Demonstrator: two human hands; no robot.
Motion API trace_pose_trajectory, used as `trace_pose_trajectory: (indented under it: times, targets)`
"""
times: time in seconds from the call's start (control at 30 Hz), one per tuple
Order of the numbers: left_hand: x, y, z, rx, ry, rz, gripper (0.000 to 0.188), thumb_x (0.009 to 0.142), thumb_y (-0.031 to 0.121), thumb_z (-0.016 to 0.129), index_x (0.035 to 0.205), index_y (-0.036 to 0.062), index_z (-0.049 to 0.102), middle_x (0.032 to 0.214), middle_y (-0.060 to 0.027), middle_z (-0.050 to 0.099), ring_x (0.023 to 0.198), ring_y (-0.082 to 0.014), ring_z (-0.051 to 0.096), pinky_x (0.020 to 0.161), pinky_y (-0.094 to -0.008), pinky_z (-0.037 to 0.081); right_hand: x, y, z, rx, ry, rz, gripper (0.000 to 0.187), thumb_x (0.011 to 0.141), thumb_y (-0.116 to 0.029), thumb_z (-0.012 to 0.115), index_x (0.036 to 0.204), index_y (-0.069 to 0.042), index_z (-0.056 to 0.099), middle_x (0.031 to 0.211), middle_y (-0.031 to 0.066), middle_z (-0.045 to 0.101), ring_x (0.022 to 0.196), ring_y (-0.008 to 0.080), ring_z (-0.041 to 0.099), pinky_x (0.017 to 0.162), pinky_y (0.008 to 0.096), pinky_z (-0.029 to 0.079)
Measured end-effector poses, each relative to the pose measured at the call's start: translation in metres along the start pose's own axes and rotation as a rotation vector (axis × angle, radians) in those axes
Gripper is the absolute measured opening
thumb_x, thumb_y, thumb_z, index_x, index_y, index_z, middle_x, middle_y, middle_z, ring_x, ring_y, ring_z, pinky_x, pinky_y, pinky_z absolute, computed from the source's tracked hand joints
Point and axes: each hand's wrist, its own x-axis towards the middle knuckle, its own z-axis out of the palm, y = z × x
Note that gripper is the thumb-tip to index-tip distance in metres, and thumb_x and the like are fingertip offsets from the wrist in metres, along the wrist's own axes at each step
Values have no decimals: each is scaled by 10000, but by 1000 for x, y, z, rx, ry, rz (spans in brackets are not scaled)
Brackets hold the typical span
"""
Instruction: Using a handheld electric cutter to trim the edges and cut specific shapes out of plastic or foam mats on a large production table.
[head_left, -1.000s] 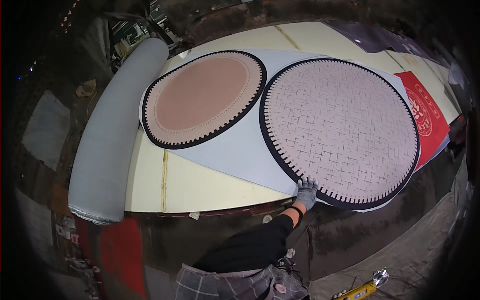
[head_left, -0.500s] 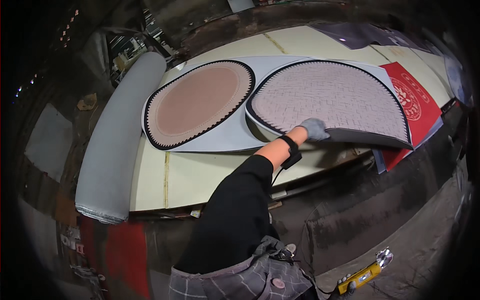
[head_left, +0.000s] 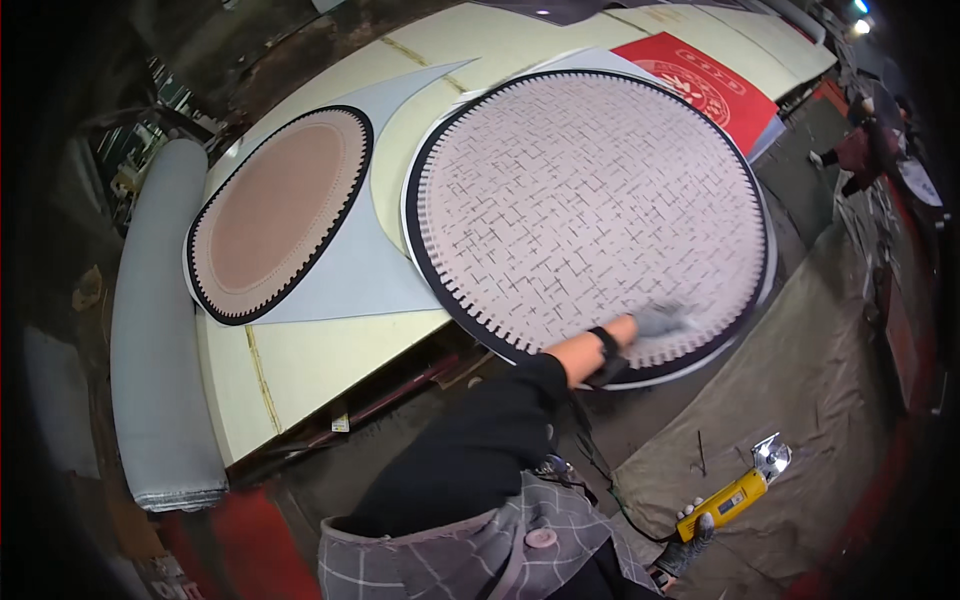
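Observation:
A large round mat [head_left: 590,210], pale pink with dark crosshatch marks and a black toothed border, lies over the front edge of the table, its near part past the tabletop. My left hand [head_left: 660,322], in a grey glove, is over the mat's near right part; its fingers are smeared by motion. At the lower right my gloved right hand [head_left: 692,535] is closed around a yellow electric rotary cutter [head_left: 735,497], held off the table with its round blade end pointing up and away. A smaller oval mat [head_left: 285,205], brownish pink with the same border, lies on the left.
Grey-white backing sheet [head_left: 395,270] with a curved cut edge lies on the pale table [head_left: 300,370]. A grey roll of material [head_left: 165,330] stands along the table's left end. Red printed sheets [head_left: 700,85] lie at the back right. The cutter's cord [head_left: 630,522] runs beside me.
The large mat has swung toward me, and its near edge now hangs past the table. My left hand has moved nearer and slightly right. The view has turned; the right hand still holds the cutter.

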Motion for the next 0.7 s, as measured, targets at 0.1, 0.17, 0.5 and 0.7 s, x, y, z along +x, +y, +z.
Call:
trace_pose_trajectory:
  times: [0.1, 0.17, 0.5, 0.7]
  targets:
    - [-28, -79, -97, 182, 161, -304, 387, 807, 369, 611, 1042, 62, 625, 938, -114, 635, 860, -205, 570, 797, -350, 451, 3, -3, -22, -42, -2, 31, 446, 758, -191, 666, 1102, 16, 473, 917, 117, 564, 729, 178, 581, 606, 275, 510]
    - [-134, -164, -223, 749, 630, -380, 526, 823, 486, 515, 1114, 56, 599, 958, -196, 630, 915, -294, 599, 819, -408, 451, 19, 6, -6, 23, -153, 142, 443, 758, -173, 658, 1110, 9, 461, 916, 121, 567, 727, 187, 581, 598, 286, 510]
    - [-346, -182, -352, 552, 701, -1201, 930, 760, 728, 388, 1425, 104, 206, 1481, -162, 171, 1346, -409, 172, 1081, -507, 177, 36, 70, 138, -129, -343, 345, 524, 713, -222, 685, 1129, -2, 456, 879, 149, 607, 664, 225, 615, 583, 342, 549]
    - [-344, -197, -369, 633, 641, -1337, 847, 784, 646, 450, 1407, 106, 257, 1471, -129, 214, 1357, -354, 168, 1077, -528, 158, 46, 145, 310, -266, -704, 491, 576, 682, -292, 727, 1098, 21, 480, 865, 134, 615, 672, 205, 627, 595, 318, 555]
